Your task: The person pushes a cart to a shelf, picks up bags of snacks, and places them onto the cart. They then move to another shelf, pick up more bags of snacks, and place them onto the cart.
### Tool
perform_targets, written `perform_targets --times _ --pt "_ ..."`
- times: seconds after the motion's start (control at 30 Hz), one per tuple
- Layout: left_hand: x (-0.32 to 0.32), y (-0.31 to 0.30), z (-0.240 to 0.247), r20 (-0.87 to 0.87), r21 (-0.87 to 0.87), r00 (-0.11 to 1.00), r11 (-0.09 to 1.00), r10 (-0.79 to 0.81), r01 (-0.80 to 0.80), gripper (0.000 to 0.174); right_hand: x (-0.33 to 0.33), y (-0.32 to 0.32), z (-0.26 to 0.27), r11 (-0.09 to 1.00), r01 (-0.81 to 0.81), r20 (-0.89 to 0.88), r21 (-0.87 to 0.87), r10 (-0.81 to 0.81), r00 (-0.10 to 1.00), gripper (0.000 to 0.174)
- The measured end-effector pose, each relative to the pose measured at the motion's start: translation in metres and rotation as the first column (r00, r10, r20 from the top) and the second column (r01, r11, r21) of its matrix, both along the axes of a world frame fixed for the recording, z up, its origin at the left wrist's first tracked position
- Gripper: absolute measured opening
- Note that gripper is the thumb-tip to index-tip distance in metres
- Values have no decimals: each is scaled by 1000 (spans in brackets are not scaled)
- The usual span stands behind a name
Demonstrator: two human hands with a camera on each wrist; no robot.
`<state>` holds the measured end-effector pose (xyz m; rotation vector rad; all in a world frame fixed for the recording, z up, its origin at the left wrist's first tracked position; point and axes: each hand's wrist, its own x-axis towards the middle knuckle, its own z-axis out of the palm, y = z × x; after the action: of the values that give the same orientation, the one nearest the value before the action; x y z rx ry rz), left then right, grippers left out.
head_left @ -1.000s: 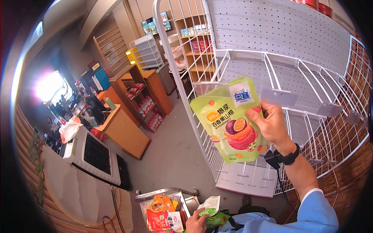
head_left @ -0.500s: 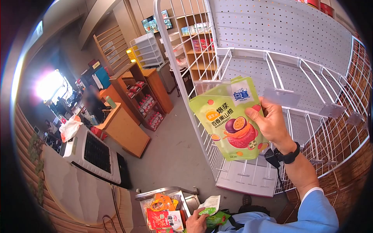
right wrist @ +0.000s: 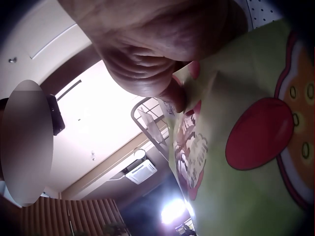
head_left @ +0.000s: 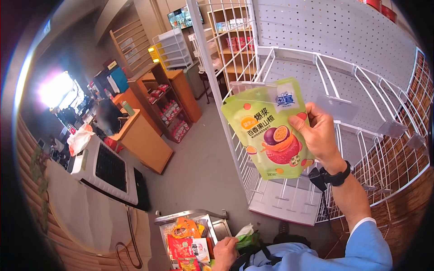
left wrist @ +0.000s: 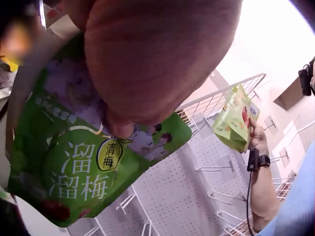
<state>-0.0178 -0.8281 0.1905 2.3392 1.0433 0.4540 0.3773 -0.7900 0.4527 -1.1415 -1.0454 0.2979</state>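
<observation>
The right hand (head_left: 319,137) pinches the right edge of a light green pouch (head_left: 266,135) with fruit pictures, held upright in front of a white wire rack with hooks (head_left: 316,58). A second pouch edge seems to show behind it. In the right wrist view the pouch (right wrist: 231,162) fills the right side, under the thumb. Low in the head view the left hand (head_left: 225,254) grips a darker green packet (head_left: 247,239). The left wrist view shows this packet (left wrist: 78,172) close up, with the thumb and a fingertip of the left hand (left wrist: 157,59) on it.
A cart (head_left: 216,216) with orange, red and white packets (head_left: 183,246) stands at the bottom. Clear plastic tag holders (head_left: 392,128) hang on hook ends at the right. Wooden shelves (head_left: 156,95) and a white air cooler (head_left: 106,167) stand at the left.
The view has tilted down slightly, so the rack and cart sit higher in it. The right hand still holds the light green pouch; the left hand and its packet appear shifted slightly.
</observation>
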Motion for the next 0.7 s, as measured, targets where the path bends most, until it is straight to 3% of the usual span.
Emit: perform_targets --times 0.03,0.1,0.23,0.33,0.7 --pt "-7 1 0 2 0 1000 1000 -9 9 29 0 0 2 1000 9 2 0 -9 1000 11" --pt "-23 0 3 -73 -159 994 983 83 -94 34 0 1 7 999 39 105 21 -41 994 11" --pt "-44 -4 -9 -57 -185 994 977 93 -102 37 0 4 2 999 54 95 0 -53 994 12" --pt "-43 -6 -1 -139 -208 989 974 56 -84 37 -3 7 -2 1000 3 51 5 -3 999 12" --pt "-8 -3 0 99 48 992 996 76 -81 20 -4 1 4 998 0 8 65 0 1000 9"
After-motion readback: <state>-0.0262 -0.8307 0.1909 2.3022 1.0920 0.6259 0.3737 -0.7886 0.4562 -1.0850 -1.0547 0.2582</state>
